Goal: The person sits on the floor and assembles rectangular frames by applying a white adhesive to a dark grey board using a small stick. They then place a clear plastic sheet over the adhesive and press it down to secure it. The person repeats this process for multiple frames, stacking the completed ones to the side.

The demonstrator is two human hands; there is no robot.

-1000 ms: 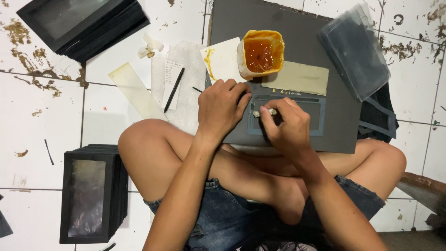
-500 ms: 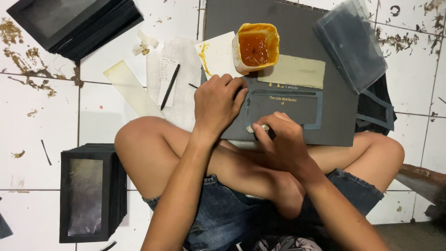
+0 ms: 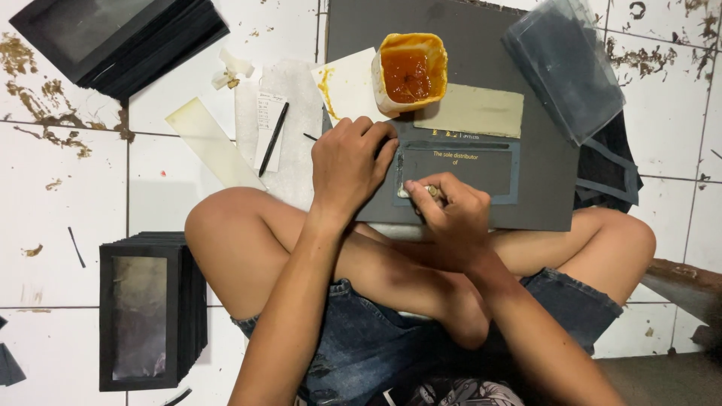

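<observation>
I sit cross-legged on a tiled floor with a dark grey board (image 3: 481, 83) across my knees. On it lies a dark card with a window frame (image 3: 481, 169). My left hand (image 3: 350, 162) presses flat on the card's left edge. My right hand (image 3: 450, 210) pinches a small brush, its tip at the frame's lower left corner. An open tub of orange glue (image 3: 408, 71) stands on the board just beyond my hands, beside a grey-green strip (image 3: 477, 111).
Stacks of black framed sleeves lie at the lower left (image 3: 147, 319) and upper left (image 3: 113, 41). A clear plastic bag (image 3: 568, 64) rests on the board's right. Paper strips and a black pen (image 3: 272, 139) lie left of the board.
My right hand with the brush has slid left and down along the card's frame. The left hand stays pressed on the card's left edge.
</observation>
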